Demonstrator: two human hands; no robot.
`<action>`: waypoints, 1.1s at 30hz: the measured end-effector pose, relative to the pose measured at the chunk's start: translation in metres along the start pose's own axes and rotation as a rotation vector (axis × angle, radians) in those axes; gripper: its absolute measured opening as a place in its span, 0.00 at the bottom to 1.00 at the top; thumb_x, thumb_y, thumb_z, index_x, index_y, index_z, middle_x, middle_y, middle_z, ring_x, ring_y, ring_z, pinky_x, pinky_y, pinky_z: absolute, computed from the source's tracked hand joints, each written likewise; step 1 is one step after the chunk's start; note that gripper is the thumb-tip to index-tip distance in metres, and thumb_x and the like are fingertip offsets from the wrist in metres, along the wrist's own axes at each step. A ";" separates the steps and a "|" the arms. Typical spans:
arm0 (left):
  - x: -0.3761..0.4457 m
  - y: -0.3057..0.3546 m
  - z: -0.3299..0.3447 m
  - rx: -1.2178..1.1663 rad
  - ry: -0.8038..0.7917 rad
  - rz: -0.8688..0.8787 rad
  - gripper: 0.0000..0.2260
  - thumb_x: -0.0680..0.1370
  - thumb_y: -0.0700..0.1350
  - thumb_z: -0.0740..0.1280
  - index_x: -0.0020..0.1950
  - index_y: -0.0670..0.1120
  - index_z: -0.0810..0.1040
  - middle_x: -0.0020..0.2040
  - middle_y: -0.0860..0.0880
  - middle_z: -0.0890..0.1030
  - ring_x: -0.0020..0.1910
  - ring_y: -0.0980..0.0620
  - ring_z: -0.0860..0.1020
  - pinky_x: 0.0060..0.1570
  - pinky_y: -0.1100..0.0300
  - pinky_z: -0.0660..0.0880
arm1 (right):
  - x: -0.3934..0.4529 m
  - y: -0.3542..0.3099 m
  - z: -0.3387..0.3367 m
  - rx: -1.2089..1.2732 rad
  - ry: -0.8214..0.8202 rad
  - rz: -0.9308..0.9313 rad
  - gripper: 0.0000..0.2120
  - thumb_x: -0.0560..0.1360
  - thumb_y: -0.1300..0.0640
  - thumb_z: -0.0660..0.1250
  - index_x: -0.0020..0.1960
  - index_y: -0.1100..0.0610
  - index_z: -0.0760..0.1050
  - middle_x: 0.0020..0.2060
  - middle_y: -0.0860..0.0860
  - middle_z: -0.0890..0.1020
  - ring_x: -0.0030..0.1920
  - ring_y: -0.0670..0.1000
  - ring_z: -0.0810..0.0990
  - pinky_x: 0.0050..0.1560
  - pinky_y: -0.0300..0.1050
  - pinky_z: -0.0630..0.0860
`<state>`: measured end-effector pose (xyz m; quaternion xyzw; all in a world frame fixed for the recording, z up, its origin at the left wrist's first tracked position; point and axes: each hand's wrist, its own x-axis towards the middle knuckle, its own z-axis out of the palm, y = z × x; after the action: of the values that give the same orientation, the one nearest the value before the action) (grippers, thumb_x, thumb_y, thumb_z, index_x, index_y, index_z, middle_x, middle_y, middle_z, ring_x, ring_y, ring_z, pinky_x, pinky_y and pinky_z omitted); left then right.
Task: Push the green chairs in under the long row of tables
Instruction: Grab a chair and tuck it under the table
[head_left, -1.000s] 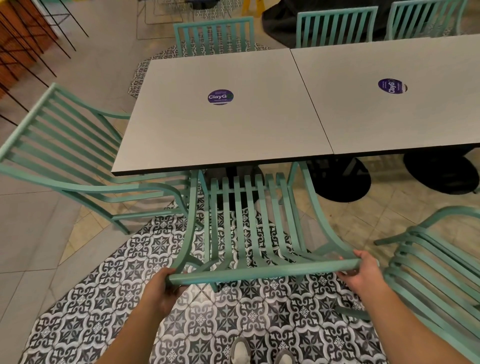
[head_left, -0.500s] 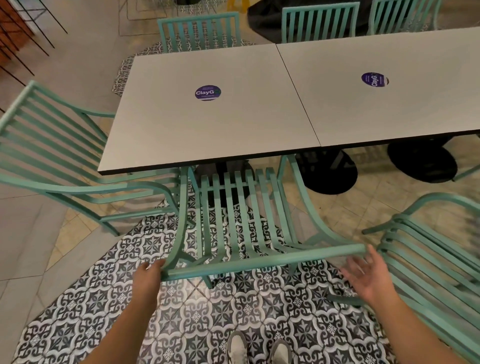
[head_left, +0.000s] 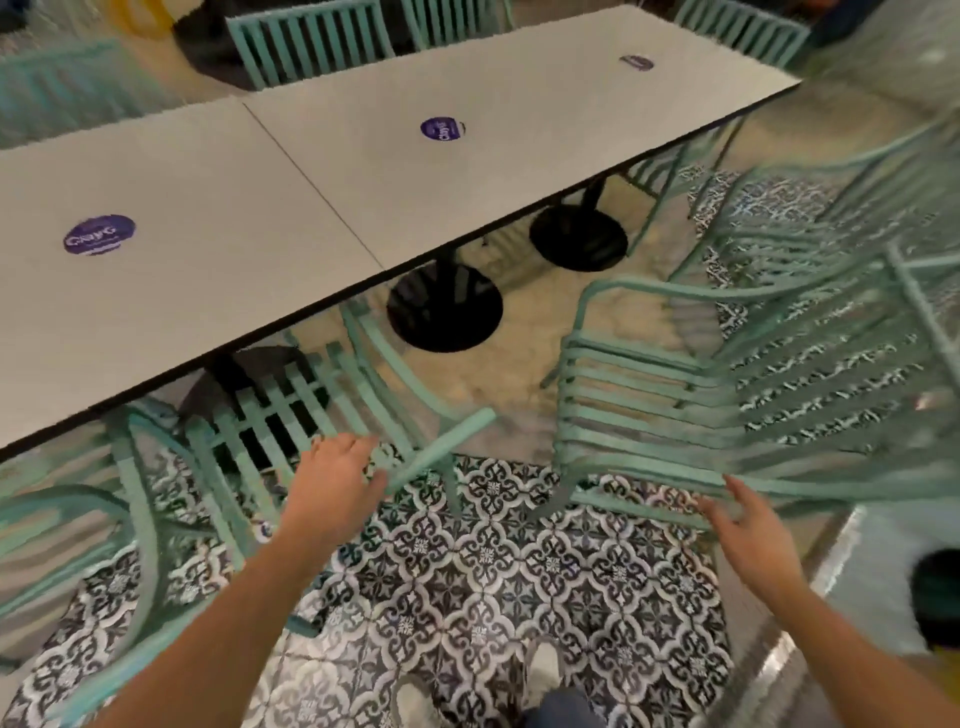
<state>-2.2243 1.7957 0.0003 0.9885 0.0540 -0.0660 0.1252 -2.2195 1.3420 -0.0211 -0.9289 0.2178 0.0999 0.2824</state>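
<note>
A long row of grey tables (head_left: 322, 208) runs from lower left to upper right. One green slatted chair (head_left: 322, 395) stands partly under the near table edge. My left hand (head_left: 335, 480) hovers over its top rail, fingers apart, with no clear grip. To the right a second green chair (head_left: 675, 410) stands away from the tables, its seat facing them. My right hand (head_left: 750, 535) is open beside that chair's back rail, fingertips close to it. Whether they touch is unclear in the blur.
Another green chair (head_left: 78, 530) stands at the far left, and more (head_left: 306, 39) line the tables' far side. Black round table bases (head_left: 447, 306) sit on the floor under the tops. Patterned tiles cover the floor around my feet (head_left: 540, 665). A further green chair (head_left: 831, 208) blurs at the right.
My view has swung right along the tables. My right hand left the first chair's rail and moved to the second chair. My left hand has loosened and shifted along the first chair's rail.
</note>
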 end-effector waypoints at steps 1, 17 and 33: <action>0.009 0.027 0.001 0.028 -0.010 0.079 0.21 0.80 0.53 0.62 0.71 0.48 0.71 0.67 0.48 0.75 0.66 0.47 0.71 0.69 0.49 0.66 | 0.003 0.014 -0.019 -0.011 0.039 -0.001 0.31 0.76 0.38 0.60 0.75 0.47 0.59 0.61 0.56 0.79 0.41 0.49 0.79 0.50 0.53 0.78; 0.076 0.468 0.036 0.210 -0.044 0.759 0.20 0.79 0.55 0.59 0.68 0.48 0.71 0.66 0.49 0.74 0.65 0.47 0.70 0.64 0.52 0.67 | 0.103 0.163 -0.209 -0.227 0.214 -0.255 0.30 0.77 0.44 0.64 0.75 0.52 0.62 0.73 0.52 0.67 0.71 0.55 0.66 0.71 0.53 0.65; 0.164 0.748 0.118 0.239 -0.049 0.992 0.17 0.79 0.56 0.61 0.61 0.47 0.74 0.59 0.48 0.77 0.59 0.48 0.74 0.63 0.51 0.69 | 0.270 0.254 -0.346 -0.481 0.182 -0.376 0.35 0.74 0.57 0.66 0.77 0.47 0.56 0.76 0.48 0.59 0.76 0.51 0.55 0.75 0.48 0.48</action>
<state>-1.9846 1.0606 0.0430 0.9007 -0.4325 -0.0274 0.0289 -2.0757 0.8620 0.0573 -0.9981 0.0367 0.0109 0.0477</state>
